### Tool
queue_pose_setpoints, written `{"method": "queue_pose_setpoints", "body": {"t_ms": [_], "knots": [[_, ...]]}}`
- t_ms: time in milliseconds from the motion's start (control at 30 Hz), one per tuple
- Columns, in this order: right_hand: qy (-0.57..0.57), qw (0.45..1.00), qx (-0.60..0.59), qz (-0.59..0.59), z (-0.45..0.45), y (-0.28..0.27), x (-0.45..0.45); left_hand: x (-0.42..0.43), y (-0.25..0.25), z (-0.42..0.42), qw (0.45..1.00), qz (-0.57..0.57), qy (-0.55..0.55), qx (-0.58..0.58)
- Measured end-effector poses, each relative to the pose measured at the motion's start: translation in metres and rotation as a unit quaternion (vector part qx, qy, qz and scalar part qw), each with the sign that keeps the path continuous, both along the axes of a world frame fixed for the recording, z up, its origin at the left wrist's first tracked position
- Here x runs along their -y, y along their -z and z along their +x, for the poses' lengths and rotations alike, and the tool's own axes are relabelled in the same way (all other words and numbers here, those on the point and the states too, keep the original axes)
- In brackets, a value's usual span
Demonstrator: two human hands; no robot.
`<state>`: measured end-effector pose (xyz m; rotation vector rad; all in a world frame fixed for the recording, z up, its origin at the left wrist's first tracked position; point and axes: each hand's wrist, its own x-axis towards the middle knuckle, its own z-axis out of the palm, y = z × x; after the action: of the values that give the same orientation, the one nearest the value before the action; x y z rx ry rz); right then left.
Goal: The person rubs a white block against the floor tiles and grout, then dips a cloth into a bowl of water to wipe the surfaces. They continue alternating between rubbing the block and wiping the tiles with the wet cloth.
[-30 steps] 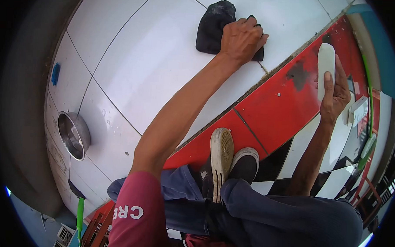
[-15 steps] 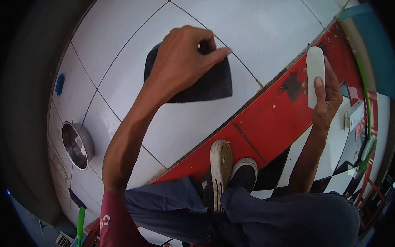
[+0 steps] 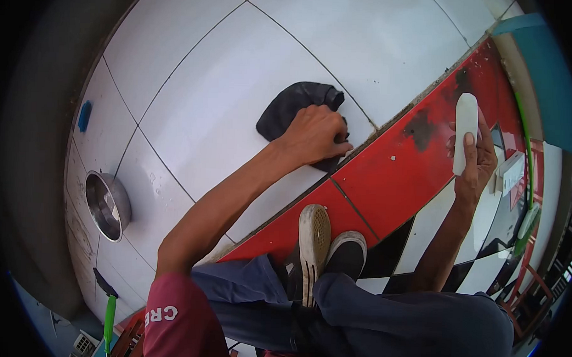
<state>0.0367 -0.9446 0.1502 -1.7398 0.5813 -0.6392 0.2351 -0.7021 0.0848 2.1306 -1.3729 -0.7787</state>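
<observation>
My left hand [image 3: 314, 136] is closed on a black cloth [image 3: 285, 109], bunched against the white floor tiles [image 3: 207, 100] beside the red tile edge. Part of the cloth sticks out beyond my knuckles, and its lower corner shows under my thumb. Over the red tiles [image 3: 387, 176], on the right, my right hand [image 3: 479, 157] grips a long, pale, rounded object [image 3: 466, 131], held upright in view with my thumb across its front and fingers behind it.
A metal bowl [image 3: 107, 205] and a blue item [image 3: 84, 116] are on the white tiles at left. A green-handled tool [image 3: 109, 320] lies at lower left. Below the red strip are my shoes [image 3: 314, 242]. A white box [image 3: 512, 170] is beyond my right hand.
My left hand swept the cloth from upper right to the left, lifting or turning it, then moved back rightward toward the red edge. My right hand shifted slightly, still holding the pale object.
</observation>
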Motion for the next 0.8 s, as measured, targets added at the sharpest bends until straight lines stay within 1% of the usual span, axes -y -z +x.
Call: {"method": "queue_pose_setpoints", "body": {"t_ms": [33, 67, 100, 167, 200, 233, 267, 300, 367, 400, 467, 500, 533, 567, 633, 667, 700, 767, 800], "knots": [[-0.023, 0.999, 0.015, 0.044, 0.005, -0.002, -0.003, -0.035, -0.016, -0.005, 0.995, 0.097, 0.016, 0.007], [-0.048, 0.993, 0.017, 0.111, 0.008, -0.003, -0.006, -0.077, -0.023, -0.010, 0.989, 0.146, 0.014, 0.004], [-0.078, 0.982, 0.027, 0.168, 0.012, -0.001, -0.010, -0.111, -0.043, -0.004, 0.957, 0.282, 0.037, -0.050], [-0.139, 0.950, 0.043, 0.275, 0.021, 0.005, -0.017, -0.188, -0.069, 0.001, 0.917, 0.384, 0.001, -0.107], [-0.155, 0.941, 0.036, 0.298, 0.024, 0.008, -0.022, -0.230, -0.073, -0.002, 0.915, 0.373, -0.087, -0.126], [-0.141, 0.940, 0.018, 0.310, 0.028, 0.005, -0.033, -0.260, -0.088, -0.007, 0.925, 0.335, -0.162, -0.078], [-0.124, 0.939, 0.006, 0.322, 0.031, 0.007, -0.039, -0.291, -0.088, -0.017, 0.918, 0.314, -0.241, 0.001], [-0.108, 0.936, -0.006, 0.334, 0.035, 0.009, -0.045, -0.323, -0.083, -0.026, 0.899, 0.289, -0.320, 0.079], [-0.073, 0.949, -0.036, 0.305, 0.046, 0.010, -0.058, -0.387, -0.051, -0.033, 0.845, 0.262, -0.441, 0.152], [-0.055, 0.954, -0.049, 0.290, 0.049, 0.010, -0.061, -0.404, -0.043, -0.036, 0.818, 0.306, -0.469, 0.131], [-0.081, 0.953, -0.062, 0.284, 0.052, 0.010, -0.055, -0.436, 0.007, -0.062, 0.797, 0.230, -0.479, 0.285], [-0.094, 0.953, -0.069, 0.281, 0.052, 0.010, -0.054, -0.434, 0.015, -0.069, 0.777, 0.190, -0.480, 0.359], [-0.086, 0.956, -0.086, 0.267, 0.053, 0.008, -0.055, -0.435, 0.019, -0.073, 0.796, 0.197, -0.470, 0.326], [-0.078, 0.959, -0.105, 0.253, 0.053, 0.006, -0.057, -0.437, 0.022, -0.074, 0.811, 0.176, -0.445, 0.337], [-0.071, 0.963, -0.130, 0.224, 0.056, 0.003, -0.063, -0.428, 0.011, -0.069, 0.835, 0.134, -0.397, 0.357], [-0.071, 0.966, -0.135, 0.209, 0.059, 0.002, -0.068, -0.432, 0.004, -0.066, 0.869, 0.141, -0.340, 0.331], [-0.069, 0.969, -0.139, 0.194, 0.060, 0.002, -0.070, -0.435, 0.000, -0.064, 0.878, 0.139, -0.322, 0.326], [-0.102, 0.980, -0.155, 0.069, 0.063, 0.015, -0.063, -0.437, 0.001, -0.061, 0.896, 0.134, -0.284, 0.316], [-0.116, 0.980, -0.163, 0.007, 0.066, 0.019, -0.059, -0.436, 0.004, -0.063, 0.885, 0.143, -0.294, 0.330]]}}
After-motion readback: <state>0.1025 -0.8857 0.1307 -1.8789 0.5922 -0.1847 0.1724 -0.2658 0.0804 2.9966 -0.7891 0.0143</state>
